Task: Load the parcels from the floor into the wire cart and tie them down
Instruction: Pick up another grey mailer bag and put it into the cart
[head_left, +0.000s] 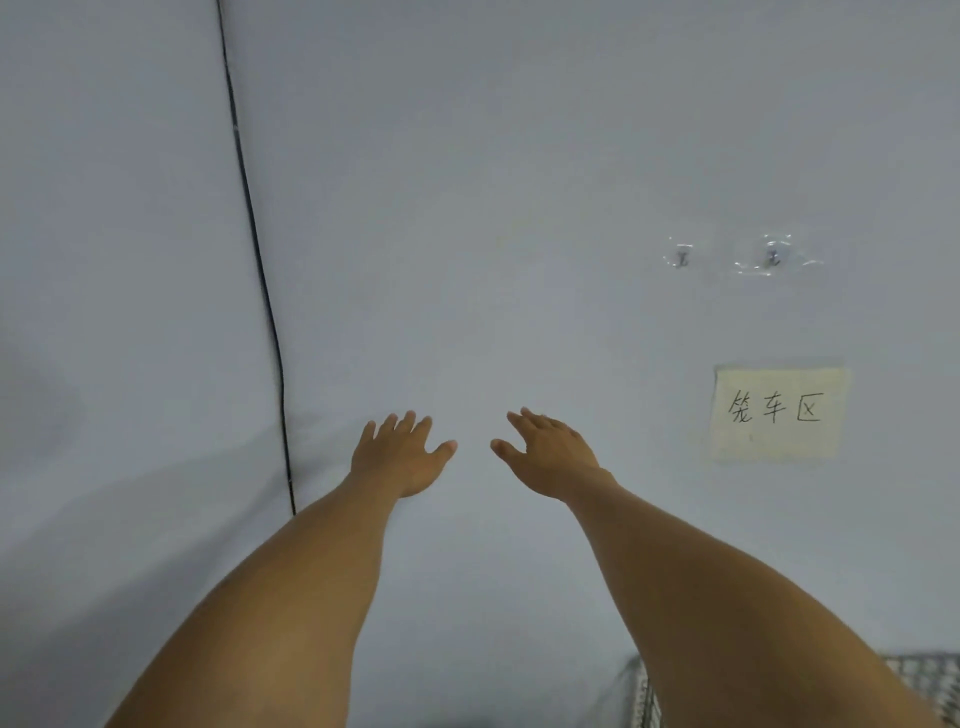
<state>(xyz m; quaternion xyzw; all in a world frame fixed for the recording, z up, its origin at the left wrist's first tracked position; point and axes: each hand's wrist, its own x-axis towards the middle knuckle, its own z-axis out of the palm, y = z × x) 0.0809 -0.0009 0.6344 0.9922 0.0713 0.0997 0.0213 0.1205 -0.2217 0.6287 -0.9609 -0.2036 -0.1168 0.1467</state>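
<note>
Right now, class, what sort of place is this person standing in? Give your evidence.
Probably a parcel depot's cart bay: the handwritten wall sign reads "cage cart area", and the mesh of a wire cart shows at bottom right.

A pale grey wall (519, 156) fills the view. A thin black cable (258, 249) runs down its left side. On the right, two clear stick-on hooks (681, 257) sit above a yellowish handwritten paper note (777, 413)
</note>
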